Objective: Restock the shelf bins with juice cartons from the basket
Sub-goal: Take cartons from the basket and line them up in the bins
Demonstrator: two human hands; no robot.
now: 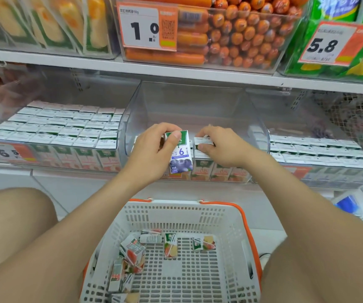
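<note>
Head view: left hand (154, 149) grips a blueberry juice carton (181, 154), fingers curled over its top and thumb pressed on its front face. The carton is upright at the front edge of the middle clear bin (198, 101). Right hand (220, 147) is just right of it, inside the bin's front, fingertips and thumb pinching the white top of a front-row carton (204, 141). That one stands among peach-fronted cartons (220, 172) lining the bin's front; the rear of the bin is bare. White basket with orange handles (237, 217) sits below the bin, between the person's knees, with loose cartons (132, 252) lying tumbled in it. Left of the bin, a full carton bin (53, 132); right of it, another stocked bin (320, 149). Above the bin, a sausage bin (241, 36) on the upper shelf.
</note>
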